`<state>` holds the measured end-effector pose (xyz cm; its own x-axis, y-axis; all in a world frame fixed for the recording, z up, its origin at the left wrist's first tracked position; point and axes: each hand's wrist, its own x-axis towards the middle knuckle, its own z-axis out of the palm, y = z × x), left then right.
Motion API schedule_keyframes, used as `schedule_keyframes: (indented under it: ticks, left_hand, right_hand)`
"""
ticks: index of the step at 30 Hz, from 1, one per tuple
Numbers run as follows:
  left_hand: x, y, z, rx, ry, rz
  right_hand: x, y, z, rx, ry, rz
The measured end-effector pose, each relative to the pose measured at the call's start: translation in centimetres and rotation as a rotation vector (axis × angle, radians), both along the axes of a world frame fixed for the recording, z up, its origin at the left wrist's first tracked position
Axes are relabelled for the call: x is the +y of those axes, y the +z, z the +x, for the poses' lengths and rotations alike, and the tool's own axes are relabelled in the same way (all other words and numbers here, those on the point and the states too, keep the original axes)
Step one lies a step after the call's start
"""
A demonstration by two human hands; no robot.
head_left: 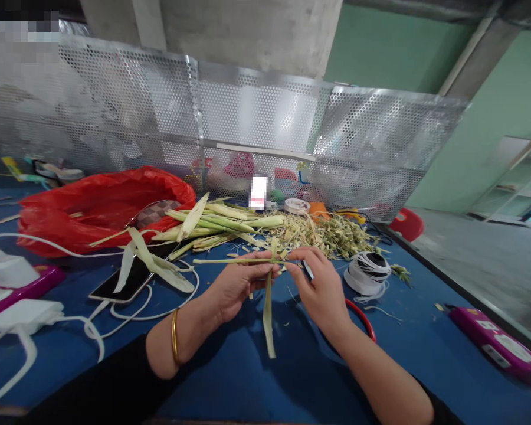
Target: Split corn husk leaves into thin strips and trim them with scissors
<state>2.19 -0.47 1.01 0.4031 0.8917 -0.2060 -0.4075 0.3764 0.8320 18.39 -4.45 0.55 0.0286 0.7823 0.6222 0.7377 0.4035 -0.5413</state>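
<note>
Above the blue table (248, 378), my left hand (241, 283) pinches a pale green plant strip (268, 324) where it crosses a thin stalk (221, 261). The strip's long end hangs down below my fingers, and the stalk sticks out to the left. My right hand (321, 289) has its thumb and fingertips closed at the right side of the same crossing. Whether it grips the strip or the stalk there I cannot tell. Behind both hands lie a heap of leafy green stalks (221, 221) and a pile of dry plant scraps (331, 233).
A red plastic bag (101, 189) stands at the left, near a phone (124, 280) with leaf strips on it. White cables and chargers (24, 316) lie at the lower left. A white cord spool (367, 274) and a purple case (495, 339) are at the right. A perforated screen (256, 112) stands behind.
</note>
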Motion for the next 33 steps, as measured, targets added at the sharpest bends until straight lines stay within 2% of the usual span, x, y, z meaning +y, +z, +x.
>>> schedule_keyframes:
  ticks: [3, 5, 7, 11, 17, 19, 21, 23, 28, 30, 33]
  left_hand:
    - [0.0, 0.0, -0.1, 0.016, -0.063, 0.008]
    - [-0.1, -0.1, -0.1, 0.017, -0.078, 0.011]
    - [-0.1, -0.3, -0.1, 0.044, -0.061, 0.024]
    - [-0.2, -0.7, 0.3, 0.153, 0.059, 0.094]
    - [-0.7, -0.8, 1.2, 0.157, 0.238, 0.147]
    - [-0.7, -0.8, 1.2, 0.157, 0.255, 0.154]
    - [-0.6, -0.6, 1.0, 0.172, 0.214, 0.123]
    - [-0.6, -0.5, 0.7, 0.183, 0.143, 0.094]
    - [-0.7, -0.4, 0.3, 0.231, -0.111, 0.121]
    - [-0.8, -0.5, 0.4, 0.267, -0.154, 0.116]
    - [-0.8, -0.8, 0.6, 0.299, -0.151, 0.109]
  right_hand:
    - [0.5, -0.2, 0.3, 0.024, 0.126, -0.187]
    - [0.6, -0.4, 0.2, 0.018, 0.149, -0.214]
    - [0.5, -0.5, 0.0, -0.033, 0.115, -0.160]
    - [0.3, -0.7, -0.3, -0.152, 0.069, -0.077]
    - [-0.2, -0.7, -0.6, -0.314, 0.107, 0.019]
    - [-0.3, -0.7, -0.5, -0.301, 0.111, 0.013]
    - [-0.1, -0.7, -0.4, -0.139, 0.095, -0.079]
    - [0.4, -0.8, -0.2, 0.147, 0.097, -0.215]
    - [1.3, -1.0, 0.1, 0.865, 0.277, -0.565]
    - [1.3, -1.0, 0.1, 1.001, 0.328, -0.625]
    - [1.2, -1.0, -0.3, 1.006, 0.319, -0.593]
